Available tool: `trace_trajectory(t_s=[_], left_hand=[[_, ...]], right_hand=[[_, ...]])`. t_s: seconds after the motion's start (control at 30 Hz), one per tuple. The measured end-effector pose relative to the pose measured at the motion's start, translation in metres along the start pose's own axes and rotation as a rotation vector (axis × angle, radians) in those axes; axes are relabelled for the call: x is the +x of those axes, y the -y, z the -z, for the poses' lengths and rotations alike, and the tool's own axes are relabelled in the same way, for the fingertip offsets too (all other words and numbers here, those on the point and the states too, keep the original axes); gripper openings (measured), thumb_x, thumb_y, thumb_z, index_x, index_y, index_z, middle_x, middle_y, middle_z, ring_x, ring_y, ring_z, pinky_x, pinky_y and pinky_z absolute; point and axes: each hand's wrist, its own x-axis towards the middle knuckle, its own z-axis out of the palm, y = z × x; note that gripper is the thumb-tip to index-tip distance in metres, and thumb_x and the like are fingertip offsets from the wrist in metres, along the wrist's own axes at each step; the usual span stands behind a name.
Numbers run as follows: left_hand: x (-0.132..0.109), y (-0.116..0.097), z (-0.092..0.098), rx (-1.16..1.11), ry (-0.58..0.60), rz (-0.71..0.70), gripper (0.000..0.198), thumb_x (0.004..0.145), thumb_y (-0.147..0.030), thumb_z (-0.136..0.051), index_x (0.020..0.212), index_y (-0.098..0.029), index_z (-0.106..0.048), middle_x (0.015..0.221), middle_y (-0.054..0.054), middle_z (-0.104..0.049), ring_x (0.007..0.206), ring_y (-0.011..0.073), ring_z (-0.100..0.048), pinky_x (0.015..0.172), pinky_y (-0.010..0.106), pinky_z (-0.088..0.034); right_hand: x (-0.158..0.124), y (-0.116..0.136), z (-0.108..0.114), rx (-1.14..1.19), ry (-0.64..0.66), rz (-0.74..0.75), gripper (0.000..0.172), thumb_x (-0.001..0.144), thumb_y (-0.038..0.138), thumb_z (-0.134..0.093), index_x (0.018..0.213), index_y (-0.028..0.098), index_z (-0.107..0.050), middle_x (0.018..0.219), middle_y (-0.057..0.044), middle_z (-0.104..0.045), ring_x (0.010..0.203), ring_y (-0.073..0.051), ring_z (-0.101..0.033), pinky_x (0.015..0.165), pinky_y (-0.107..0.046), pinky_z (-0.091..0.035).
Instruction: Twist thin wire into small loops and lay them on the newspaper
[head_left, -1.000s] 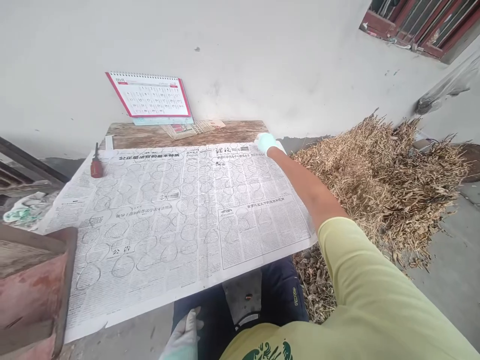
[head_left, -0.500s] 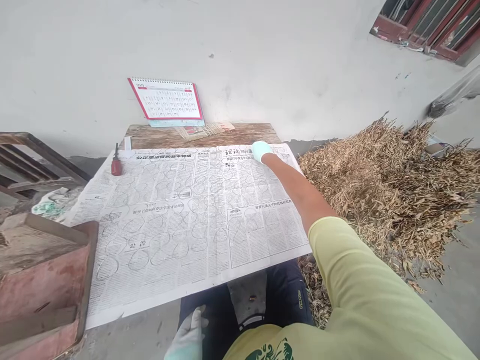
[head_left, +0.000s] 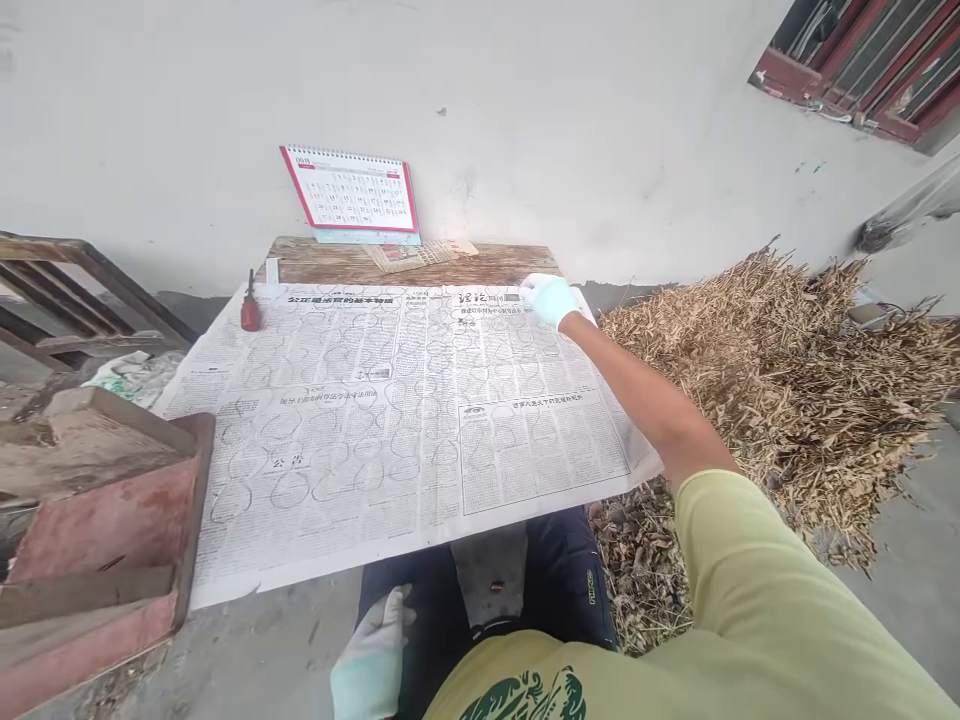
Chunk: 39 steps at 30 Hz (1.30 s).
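A large printed newspaper sheet [head_left: 420, 500], marked with rows of hand-drawn rounded outlines, covers most of the wooden table [head_left: 495, 262]. At the sheet's far right part is my right hand [head_left: 553, 300], in a white and mint-green glove. Its fingers are bent together over the paper near the far edge; a small dark bit shows by the fingertips, too small to name. My left hand [head_left: 375, 650], gloved alike, rests on my left thigh below the table edge, fingers loosely extended and holding nothing. A red-handled screwdriver [head_left: 250, 312] lies on the sheet's far left corner.
A desk calendar [head_left: 352, 190] leans against the wall behind the table, with a folded printed paper [head_left: 416, 255] before it. Wooden chairs stand at left, one with a reddish seat [head_left: 112, 520]. Dry stalks [head_left: 780, 380] are heaped on the right floor.
My right hand has shifted right along the sheet's far edge, and its fingers show more clearly. The sheet's near right corner now bends downward. My left hand stays on my thigh. The view has shifted slightly.
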Motion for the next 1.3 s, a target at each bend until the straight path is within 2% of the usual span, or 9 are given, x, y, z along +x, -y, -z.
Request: trace_trajectory(t_s=[0.17, 0.3, 0.4, 0.5, 0.57, 0.7, 0.93, 1.07, 1.3], left_hand=[[-0.029, -0.028, 0.004, -0.058, 0.032, -0.04, 0.085, 0.064, -0.091, -0.048, 0.098, -0.019, -0.077, 0.074, 0.006, -0.075, 0.064, 0.0271, -0.069, 0.072, 0.042, -0.057], [-0.082, -0.085, 0.018, -0.091, 0.101, -0.238, 0.073, 0.077, -0.083, -0.051, 0.106, -0.022, -0.079, 0.084, 0.006, -0.077, 0.074, 0.026, -0.07, 0.081, 0.042, -0.057], [-0.117, -0.138, 0.031, -0.2, 0.106, -0.38, 0.061, 0.088, -0.071, -0.051, 0.112, -0.022, -0.077, 0.09, 0.006, -0.077, 0.079, 0.0238, -0.07, 0.088, 0.04, -0.055], [-0.132, -0.18, 0.042, -0.305, 0.043, -0.435, 0.058, 0.09, -0.067, -0.056, 0.12, -0.022, -0.075, 0.095, 0.006, -0.079, 0.085, 0.0244, -0.071, 0.092, 0.041, -0.054], [-0.131, -0.196, 0.047, -0.388, 0.029, -0.471, 0.059, 0.087, -0.065, -0.063, 0.126, -0.022, -0.074, 0.106, 0.007, -0.079, 0.095, 0.0261, -0.072, 0.099, 0.041, -0.052], [-0.123, -0.2, 0.048, -0.593, 0.066, -0.503, 0.056, 0.081, -0.058, -0.077, 0.124, -0.023, -0.076, 0.124, 0.008, -0.076, 0.114, 0.0283, -0.069, 0.107, 0.04, -0.049], [-0.122, -0.182, 0.043, -0.808, 0.041, -0.421, 0.029, 0.075, -0.039, -0.086, 0.092, -0.016, -0.081, 0.082, 0.004, -0.078, 0.076, 0.0173, -0.068, 0.08, 0.031, -0.054], [-0.121, -0.176, 0.045, -0.795, 0.067, -0.443, 0.021, 0.079, -0.035, -0.081, 0.081, -0.015, -0.077, 0.072, 0.002, -0.072, 0.068, 0.014, -0.062, 0.071, 0.028, -0.05], [-0.128, -0.178, 0.05, -0.746, 0.109, -0.474, 0.021, 0.084, -0.031, -0.073, 0.069, -0.017, -0.069, 0.063, -0.001, -0.063, 0.061, 0.0117, -0.054, 0.063, 0.026, -0.045]], right_hand=[[-0.053, 0.01, 0.015, 0.176, 0.047, 0.09, 0.02, 0.1, 0.027, -0.058, 0.096, 0.013, -0.072, 0.084, -0.006, -0.076, 0.08, -0.015, -0.069, 0.076, -0.029, -0.056], [-0.116, 0.023, 0.012, 0.528, 0.187, 0.124, 0.018, 0.093, 0.03, -0.062, 0.086, 0.017, -0.072, 0.078, -0.004, -0.076, 0.075, -0.014, -0.071, 0.074, -0.029, -0.058], [-0.167, 0.039, -0.001, 0.722, 0.241, 0.046, 0.016, 0.089, 0.031, -0.065, 0.083, 0.018, -0.073, 0.075, -0.003, -0.075, 0.072, -0.015, -0.071, 0.074, -0.031, -0.058], [-0.216, 0.055, -0.02, 0.807, 0.312, -0.03, 0.017, 0.086, 0.032, -0.066, 0.079, 0.018, -0.074, 0.073, -0.003, -0.075, 0.071, -0.016, -0.072, 0.074, -0.032, -0.058], [-0.243, 0.065, -0.033, 0.845, 0.322, -0.087, 0.017, 0.086, 0.032, -0.067, 0.08, 0.018, -0.075, 0.072, -0.002, -0.074, 0.07, -0.016, -0.071, 0.076, -0.033, -0.057], [-0.281, 0.076, -0.056, 0.909, 0.35, -0.154, 0.017, 0.085, 0.034, -0.068, 0.079, 0.02, -0.075, 0.074, -0.001, -0.075, 0.074, -0.016, -0.071, 0.078, -0.032, -0.057], [-0.312, 0.082, -0.075, 0.977, 0.437, -0.183, 0.014, 0.083, 0.03, -0.067, 0.08, 0.018, -0.073, 0.069, -0.001, -0.073, 0.067, -0.015, -0.07, 0.071, -0.031, -0.056], [-0.32, 0.083, -0.076, 0.956, 0.496, -0.224, 0.012, 0.083, 0.03, -0.067, 0.081, 0.018, -0.071, 0.069, -0.001, -0.073, 0.068, -0.015, -0.071, 0.071, -0.031, -0.057], [-0.329, 0.087, -0.078, 0.876, 0.548, -0.251, 0.011, 0.084, 0.023, -0.063, 0.077, 0.019, -0.071, 0.072, -0.001, -0.073, 0.07, -0.016, -0.072, 0.073, -0.03, -0.057]])
